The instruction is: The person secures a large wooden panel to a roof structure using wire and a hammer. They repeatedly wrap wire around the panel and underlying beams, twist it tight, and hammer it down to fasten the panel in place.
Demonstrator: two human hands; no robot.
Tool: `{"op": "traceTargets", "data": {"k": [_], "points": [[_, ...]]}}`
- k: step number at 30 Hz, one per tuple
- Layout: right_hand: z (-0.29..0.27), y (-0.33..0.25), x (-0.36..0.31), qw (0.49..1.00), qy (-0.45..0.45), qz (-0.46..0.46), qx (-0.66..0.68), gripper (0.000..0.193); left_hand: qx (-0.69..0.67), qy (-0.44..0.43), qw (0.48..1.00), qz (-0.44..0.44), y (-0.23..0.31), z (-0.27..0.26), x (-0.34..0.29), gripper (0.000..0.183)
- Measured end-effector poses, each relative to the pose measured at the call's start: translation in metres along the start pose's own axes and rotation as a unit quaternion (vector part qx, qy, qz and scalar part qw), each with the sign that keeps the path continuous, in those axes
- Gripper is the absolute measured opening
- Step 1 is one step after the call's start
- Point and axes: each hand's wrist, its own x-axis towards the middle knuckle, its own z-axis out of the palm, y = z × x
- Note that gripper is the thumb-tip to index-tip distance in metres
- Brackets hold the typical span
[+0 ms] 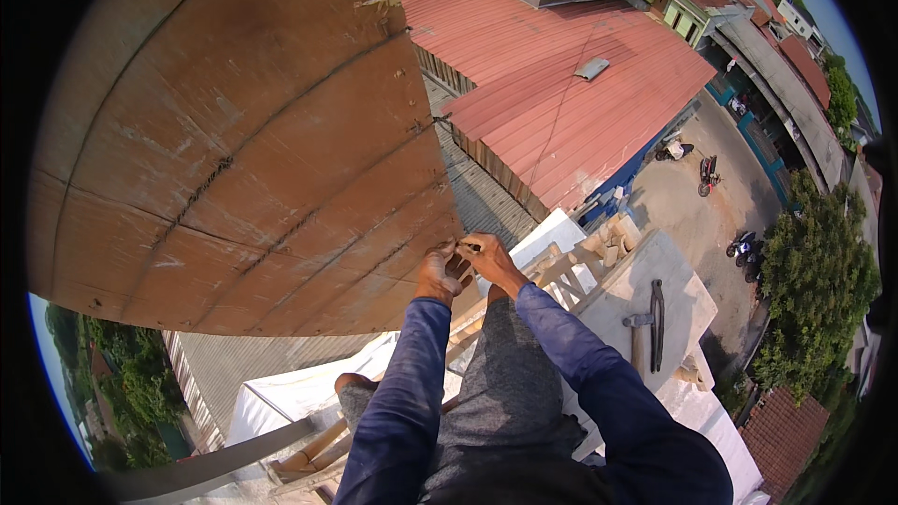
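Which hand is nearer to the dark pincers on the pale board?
Right. The right hand is left of and above the dark pincers in the picture; the left hand is farther left, by the brown panel.

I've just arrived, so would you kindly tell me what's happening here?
Up at roof level, a person's left hand and right hand meet at the edge of a large brown panel. Anything in their grip is too small to identify. Dark pincers and a hammer lie on a pale board to the right.

No readable text, labels, numbers, signs
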Motion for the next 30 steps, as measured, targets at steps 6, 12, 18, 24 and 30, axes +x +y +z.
{"op": "traceTargets", "data": {"k": [6, 12, 18, 24, 30], "points": [[-0.012, -0.017, 0.005, 0.999, -0.054, 0.0, 0.002, 0.032, -0.02, -0.051, 0.998, -0.029, 0.006, -0.006, -0.009, 0.025], [0.001, -0.011, 0.005, 0.952, 0.008, 0.172, 0.255, 0.031, -0.034, -0.112, 0.993, -0.018, -0.004, -0.014, 0.014, 0.033], [0.039, 0.016, 0.011, 0.985, 0.148, 0.08, 0.033, 0.026, 0.016, -0.08, 0.993, 0.09, -0.037, -0.114, -0.025, 0.032], [0.021, 0.013, 0.02, 0.993, 0.078, -0.012, -0.085, 0.023, -0.239, 0.163, 0.932, 0.22, -0.021, -0.302, -0.077, 0.022], [0.019, 0.009, 0.031, 0.998, 0.044, 0.049, 0.004, 0.022, -0.169, 0.216, 0.835, 0.478, 0.122, -0.392, -0.028, 0.028]]}}
